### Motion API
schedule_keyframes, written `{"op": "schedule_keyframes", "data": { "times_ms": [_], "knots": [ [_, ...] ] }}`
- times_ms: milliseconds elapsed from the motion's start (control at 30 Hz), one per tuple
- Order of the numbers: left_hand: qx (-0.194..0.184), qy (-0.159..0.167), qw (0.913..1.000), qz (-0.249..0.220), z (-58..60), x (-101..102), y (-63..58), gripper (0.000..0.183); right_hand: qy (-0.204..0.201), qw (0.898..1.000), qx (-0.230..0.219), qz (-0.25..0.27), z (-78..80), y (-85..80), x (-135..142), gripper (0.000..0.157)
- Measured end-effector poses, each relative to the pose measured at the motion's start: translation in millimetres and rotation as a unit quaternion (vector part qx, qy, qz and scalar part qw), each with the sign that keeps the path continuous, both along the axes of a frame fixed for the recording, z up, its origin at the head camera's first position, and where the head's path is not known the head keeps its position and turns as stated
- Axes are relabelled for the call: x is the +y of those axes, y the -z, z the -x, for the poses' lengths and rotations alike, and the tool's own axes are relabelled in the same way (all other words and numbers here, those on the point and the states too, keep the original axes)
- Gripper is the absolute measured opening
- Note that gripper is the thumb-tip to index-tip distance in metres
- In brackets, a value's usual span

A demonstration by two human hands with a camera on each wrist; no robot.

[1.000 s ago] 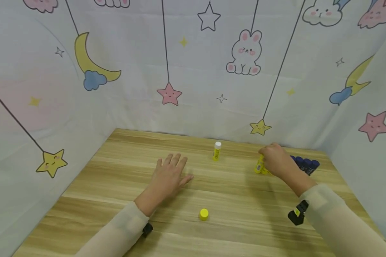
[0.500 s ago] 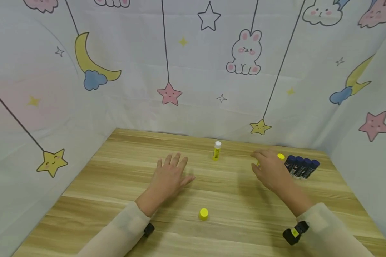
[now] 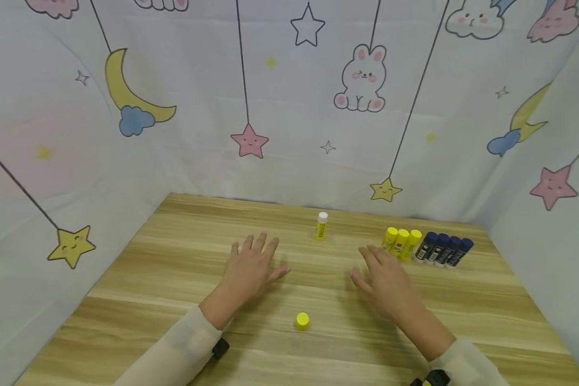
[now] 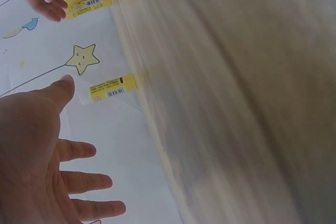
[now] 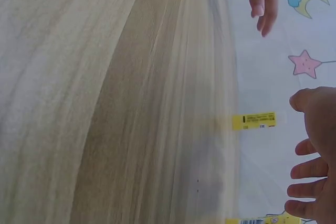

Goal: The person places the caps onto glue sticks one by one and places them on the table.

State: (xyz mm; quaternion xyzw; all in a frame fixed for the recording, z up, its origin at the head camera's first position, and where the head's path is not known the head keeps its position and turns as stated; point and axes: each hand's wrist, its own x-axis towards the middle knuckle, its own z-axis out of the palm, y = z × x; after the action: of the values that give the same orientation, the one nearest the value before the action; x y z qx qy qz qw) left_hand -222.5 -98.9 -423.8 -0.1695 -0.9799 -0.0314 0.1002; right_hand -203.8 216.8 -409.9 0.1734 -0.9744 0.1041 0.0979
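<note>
My left hand point(image 3: 248, 271) is held with spread, straight fingers over the left middle of the table and holds nothing. Opposite it, my right hand point(image 3: 391, 284) is also empty, fingers loosely extended, just in front of three yellow glue sticks point(image 3: 401, 242) standing in a row. A single yellow glue stick with a white top point(image 3: 321, 227) stands upright farther back, between the two hands. Nearer the front is a small yellow cap point(image 3: 302, 321), touched by neither hand. In the left wrist view, the white-topped stick's yellow label point(image 4: 113, 87) shows beyond the left thumb.
Several dark blue glue sticks point(image 3: 443, 250) stand in a row right of the yellow ones. The wooden table point(image 3: 183, 225) ends at a white curtain point(image 3: 289, 177) printed with stars, moons and rabbits, which also closes off both sides.
My right hand has let go of the yellow glue stick at the row and drawn back left and toward me, uncovering all three. The left hand stays nearly still.
</note>
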Motion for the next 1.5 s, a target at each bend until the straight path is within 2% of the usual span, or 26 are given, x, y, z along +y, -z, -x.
{"op": "schedule_keyframes", "data": {
  "times_ms": [200,333,467,600,733,900,1033,1267,1367,1500],
  "knots": [
    [-0.001,0.011,0.9997,-0.020,-9.2,0,-1.0,0.076,-0.002,0.999,-0.015,0.032,21.4,13.9,-12,0.066],
    [-0.029,0.016,0.9989,-0.034,-14.5,4,-2.2,0.075,0.007,0.996,-0.038,0.081,37.4,21.7,-18,0.067],
    [-0.063,0.028,0.9963,-0.051,-17.9,12,-8.5,0.075,0.030,0.986,-0.076,0.143,54.5,25.3,-21,0.069],
    [-0.080,0.041,0.9948,-0.048,-23.5,17,-15.9,0.076,0.053,0.968,-0.120,0.212,70.3,29.1,-27,0.070],
    [-0.080,0.058,0.9944,-0.037,-29.8,20,-20.4,0.072,0.069,0.948,-0.151,0.274,83.1,34.1,-36,0.070],
    [-0.076,0.078,0.9930,-0.045,-35.4,26,-20.8,0.064,0.094,0.925,-0.157,0.332,93.9,36.9,-46,0.064],
    [-0.087,0.097,0.9897,-0.058,-39.1,30,-19.7,0.059,0.105,0.906,-0.158,0.379,101.0,38.4,-52,0.059],
    [-0.149,0.134,0.9772,-0.071,-46.4,38,-17.4,0.053,0.131,0.868,-0.187,0.440,114.1,42.3,-60,0.054],
    [-0.155,0.148,0.9742,-0.071,-50.5,41,-16.8,0.053,0.136,0.861,-0.191,0.452,117.2,41.5,-63,0.053],
    [-0.141,0.164,0.9742,-0.066,-53.6,43,-15.1,0.051,0.132,0.860,-0.186,0.456,119.2,40.9,-66,0.051]
  ]
}}
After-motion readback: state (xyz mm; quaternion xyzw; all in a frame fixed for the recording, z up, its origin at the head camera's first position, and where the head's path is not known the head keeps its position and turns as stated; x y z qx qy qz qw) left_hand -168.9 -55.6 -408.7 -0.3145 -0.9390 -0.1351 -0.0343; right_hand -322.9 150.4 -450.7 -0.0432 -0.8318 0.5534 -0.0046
